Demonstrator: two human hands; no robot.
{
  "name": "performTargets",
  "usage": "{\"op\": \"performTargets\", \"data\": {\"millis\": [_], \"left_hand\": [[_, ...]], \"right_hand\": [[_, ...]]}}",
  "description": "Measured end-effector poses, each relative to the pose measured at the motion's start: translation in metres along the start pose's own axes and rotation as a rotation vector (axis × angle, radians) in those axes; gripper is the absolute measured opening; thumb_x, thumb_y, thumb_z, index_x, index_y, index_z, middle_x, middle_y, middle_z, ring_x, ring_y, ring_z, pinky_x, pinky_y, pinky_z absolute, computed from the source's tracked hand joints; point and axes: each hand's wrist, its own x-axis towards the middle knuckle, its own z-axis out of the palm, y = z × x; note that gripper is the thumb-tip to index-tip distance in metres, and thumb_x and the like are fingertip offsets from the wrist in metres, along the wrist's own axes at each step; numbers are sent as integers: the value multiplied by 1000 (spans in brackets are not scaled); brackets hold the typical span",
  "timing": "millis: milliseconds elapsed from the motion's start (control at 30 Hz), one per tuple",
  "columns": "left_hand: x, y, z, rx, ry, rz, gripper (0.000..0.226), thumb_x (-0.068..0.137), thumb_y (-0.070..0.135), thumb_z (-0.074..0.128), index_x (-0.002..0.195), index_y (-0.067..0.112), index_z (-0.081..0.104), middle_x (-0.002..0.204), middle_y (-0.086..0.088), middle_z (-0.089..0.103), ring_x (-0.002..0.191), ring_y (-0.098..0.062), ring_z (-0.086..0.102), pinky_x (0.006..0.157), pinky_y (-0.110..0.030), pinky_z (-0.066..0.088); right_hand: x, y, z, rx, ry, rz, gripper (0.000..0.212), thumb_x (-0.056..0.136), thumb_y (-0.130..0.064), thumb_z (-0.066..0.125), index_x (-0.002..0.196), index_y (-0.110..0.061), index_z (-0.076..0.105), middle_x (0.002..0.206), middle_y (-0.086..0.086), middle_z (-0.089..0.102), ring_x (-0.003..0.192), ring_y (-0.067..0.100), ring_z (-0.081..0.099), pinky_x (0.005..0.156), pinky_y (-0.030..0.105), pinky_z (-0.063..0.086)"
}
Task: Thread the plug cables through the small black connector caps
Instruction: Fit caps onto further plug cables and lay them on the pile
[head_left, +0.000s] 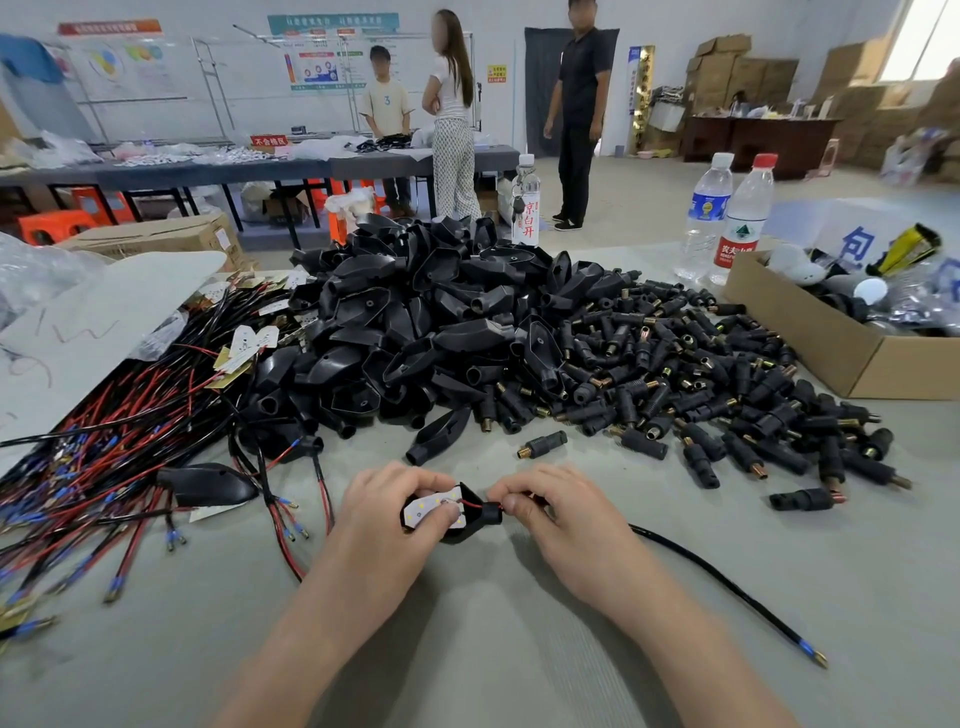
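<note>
Both hands met low at the centre of the grey table (519, 649), w/ one black cap (470, 522) btwn them. The left hand (395, 504) gripped the cap from the left, fingers curled tight round its body & thumb pressed flat on the white LED board (431, 512) sitting in its open side. The right hand (550, 509) was closed to a narrow pinch, thumb & forefinger together on the end of the black cable (727, 587) right at the cap's tube end, where a thin red wire (471, 503) crossed into the cap (the remaining fingers curled under, tips hidden). The cable ran out from under that hand & lay across the table to the right, ending in a blue-sleeved tip. Behind the hands rose a big pile of caps (426, 322), w/ a spread of small brass-tipped connectors (701, 374) touching it on the right. A tangle of red & black wires (104, 457) covered the table's left side. A cardboard box (841, 353) & water bottles (727, 218) stood at far right.
</note>
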Motion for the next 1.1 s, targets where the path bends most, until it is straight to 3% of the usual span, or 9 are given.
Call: {"op": "performTargets", "data": {"millis": [200,367,533,700,800,1000,1100], "left_hand": [[0,-1,1,-75,-36,-8,18,94,26,67,103,42,65,106,27,59,104,6,54,81,-3,35],[1,-2,0,-93,-27,-4,21,95,22,66,103,41,66,104,25,60,103,5,55,81,-4,36],[1,-1,1,-83,-19,31,25,98,15,62,103,39,67,103,24,58,100,5,56,79,-3,35],[1,-3,2,-110,-33,12,26,99,12,57,103,34,71,105,26,54,99,6,55,77,-2,35],[1,-3,2,-125,-44,7,26,99,13,58,105,36,69,105,24,58,99,2,56,78,-5,36],[2,-3,1,-139,-75,18,22,100,19,58,109,37,67,106,26,61,104,4,57,81,-3,37],[1,-3,1,-135,-84,24,22,101,23,54,110,38,67,108,26,61,106,4,57,83,-4,37]], "right_hand": [[-3,-2,-1,16,21,14,23,103,-21,51,104,-37,67,99,-36,56,103,-5,47,83,8,34],[-4,-3,-2,7,28,36,23,103,-22,50,108,-38,65,95,-28,60,100,-2,51,81,10,37],[-2,-4,-2,-30,-7,32,25,104,-23,48,114,-36,66,106,-22,64,105,0,52,88,17,39],[-2,-2,-1,-55,-14,39,25,104,-25,48,116,-38,66,102,-26,61,101,-4,47,83,6,33],[-1,0,0,-91,-15,33,26,104,-22,48,118,-36,66,101,-25,60,101,2,47,83,5,31],[-2,0,-1,24,26,113,32,102,-17,50,104,-48,56,95,-20,62,98,-4,50,77,6,35],[-3,-1,-3,40,17,116,39,101,-8,47,103,-46,55,88,-22,61,97,-6,48,75,6,35]]}}
